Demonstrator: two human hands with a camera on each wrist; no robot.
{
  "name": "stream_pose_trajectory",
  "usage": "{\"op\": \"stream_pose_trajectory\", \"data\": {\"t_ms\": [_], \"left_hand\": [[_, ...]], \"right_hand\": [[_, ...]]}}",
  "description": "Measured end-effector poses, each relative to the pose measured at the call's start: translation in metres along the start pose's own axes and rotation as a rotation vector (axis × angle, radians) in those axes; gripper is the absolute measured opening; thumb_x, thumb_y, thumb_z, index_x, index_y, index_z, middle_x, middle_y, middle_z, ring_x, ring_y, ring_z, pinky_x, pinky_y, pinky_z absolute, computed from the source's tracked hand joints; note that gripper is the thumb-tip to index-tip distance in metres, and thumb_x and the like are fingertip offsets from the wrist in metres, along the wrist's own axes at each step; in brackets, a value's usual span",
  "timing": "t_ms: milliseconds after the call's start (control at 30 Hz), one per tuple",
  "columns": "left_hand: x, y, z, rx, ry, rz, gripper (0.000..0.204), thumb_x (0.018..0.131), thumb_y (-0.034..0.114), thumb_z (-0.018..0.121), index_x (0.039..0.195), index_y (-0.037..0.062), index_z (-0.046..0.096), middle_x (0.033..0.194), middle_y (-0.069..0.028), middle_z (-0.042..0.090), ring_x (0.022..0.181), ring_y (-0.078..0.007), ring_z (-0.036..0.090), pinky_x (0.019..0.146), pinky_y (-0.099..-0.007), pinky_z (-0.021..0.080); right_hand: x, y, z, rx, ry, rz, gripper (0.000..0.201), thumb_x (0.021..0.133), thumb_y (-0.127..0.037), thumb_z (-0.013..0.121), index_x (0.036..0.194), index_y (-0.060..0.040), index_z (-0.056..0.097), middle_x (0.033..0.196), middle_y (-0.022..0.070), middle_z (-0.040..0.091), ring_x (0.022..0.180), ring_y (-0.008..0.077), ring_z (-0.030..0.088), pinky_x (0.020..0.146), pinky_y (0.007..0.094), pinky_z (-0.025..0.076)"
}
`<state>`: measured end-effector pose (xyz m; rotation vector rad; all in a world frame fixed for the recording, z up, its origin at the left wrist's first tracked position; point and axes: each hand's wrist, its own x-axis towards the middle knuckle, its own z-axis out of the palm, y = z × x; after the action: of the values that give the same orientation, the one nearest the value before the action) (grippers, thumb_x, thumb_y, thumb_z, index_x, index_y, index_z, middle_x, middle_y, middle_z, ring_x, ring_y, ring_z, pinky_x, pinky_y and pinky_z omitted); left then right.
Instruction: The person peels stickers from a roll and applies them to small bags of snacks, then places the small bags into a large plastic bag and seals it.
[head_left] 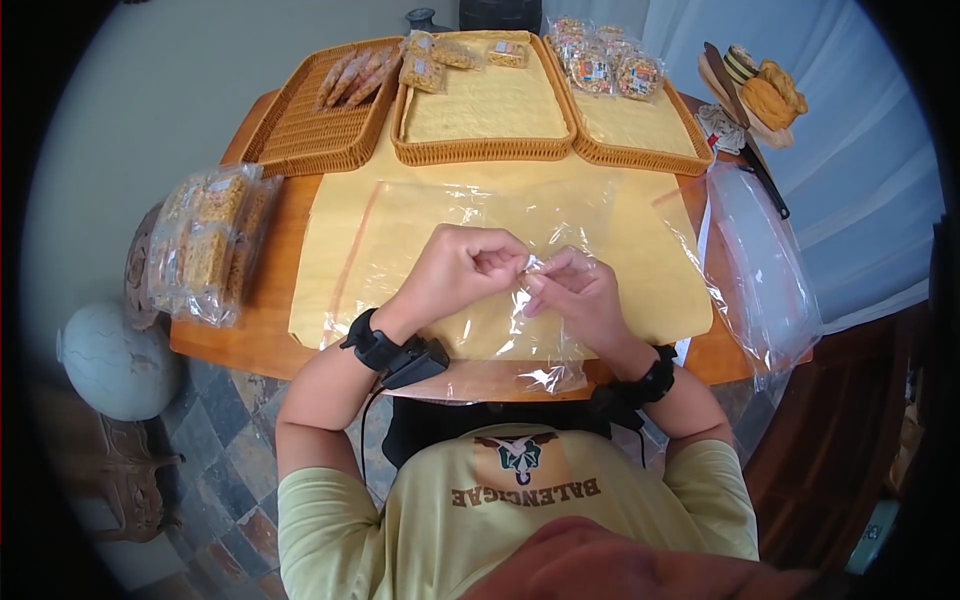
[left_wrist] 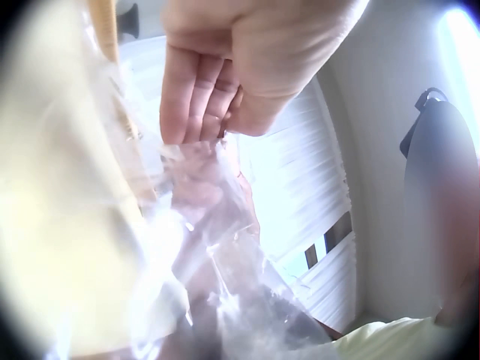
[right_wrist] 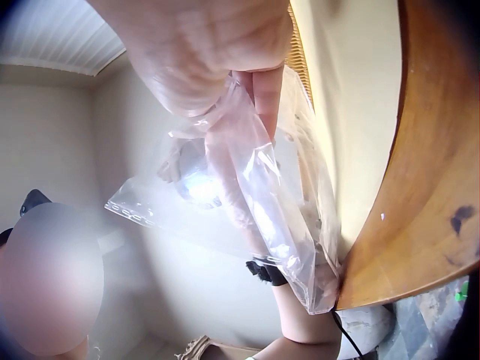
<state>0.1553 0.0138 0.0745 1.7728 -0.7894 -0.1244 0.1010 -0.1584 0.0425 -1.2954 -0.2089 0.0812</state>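
A large clear plastic bag [head_left: 545, 372] with an orange strip along one side lies over the yellow paper, its near part lifted toward the person. My left hand [head_left: 470, 262] pinches the bag's edge between thumb and fingers. Close beside it, my right hand [head_left: 580, 292] pinches the same edge, fingertips almost meeting the left ones. In the left wrist view the crinkled film [left_wrist: 244, 281] hangs below the left fingers. The right wrist view has the film [right_wrist: 262, 191] bunched under the right thumb and draping down.
Three wicker trays [head_left: 480, 152] line the back, holding packaged snacks [head_left: 590, 72]. A bag of snack packs [head_left: 205, 250] stands at the left table edge. More clear bags [head_left: 765, 270] lie at right, near a dark-handled utensil [head_left: 765, 182]. Yellow paper [head_left: 650, 230] covers the wooden table [head_left: 240, 345].
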Motion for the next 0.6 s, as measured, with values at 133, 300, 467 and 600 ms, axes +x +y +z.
{"op": "stream_pose_trajectory", "data": {"t_ms": [133,300,467,600], "left_hand": [[0.000,-0.004,-0.001,-0.306,-0.049,-0.164,0.010,0.079,0.005,0.057,0.082,-0.0033,0.061,0.070,-0.0037,0.062,0.062,-0.0059,0.057,0.060,-0.0186,0.047],[0.002,-0.005,-0.002,-0.466,-0.072,-0.235,0.014,0.082,0.008,0.056,0.086,-0.0052,0.059,0.073,-0.0052,0.062,0.065,-0.0077,0.058,0.062,-0.0204,0.048],[0.008,-0.012,-0.011,-0.678,0.022,-0.233,0.015,0.086,0.013,0.052,0.087,-0.0014,0.056,0.074,-0.0106,0.063,0.064,-0.0157,0.062,0.060,-0.0253,0.051],[0.014,-0.015,-0.023,-0.682,0.230,-0.211,0.018,0.088,0.016,0.049,0.091,-0.0007,0.054,0.076,-0.0128,0.062,0.060,-0.0177,0.061,0.056,-0.0257,0.051]], "right_hand": [[0.001,-0.005,0.001,0.047,0.009,0.040,0.006,0.082,-0.004,0.057,0.083,-0.0002,0.052,0.082,0.0101,0.060,0.066,0.0137,0.059,0.057,0.0253,0.051],[0.001,-0.005,0.002,0.078,0.010,0.024,0.010,0.083,-0.006,0.056,0.087,0.0016,0.051,0.076,0.0094,0.059,0.064,0.0149,0.060,0.058,0.0262,0.051],[0.000,-0.006,-0.002,0.154,-0.018,0.021,0.009,0.083,-0.006,0.056,0.086,0.0016,0.052,0.077,0.0097,0.059,0.064,0.0157,0.060,0.058,0.0267,0.051],[0.003,-0.010,-0.005,0.074,0.032,-0.007,0.008,0.083,-0.005,0.055,0.087,0.0015,0.052,0.076,0.0097,0.059,0.064,0.0160,0.060,0.059,0.0268,0.051]]}}
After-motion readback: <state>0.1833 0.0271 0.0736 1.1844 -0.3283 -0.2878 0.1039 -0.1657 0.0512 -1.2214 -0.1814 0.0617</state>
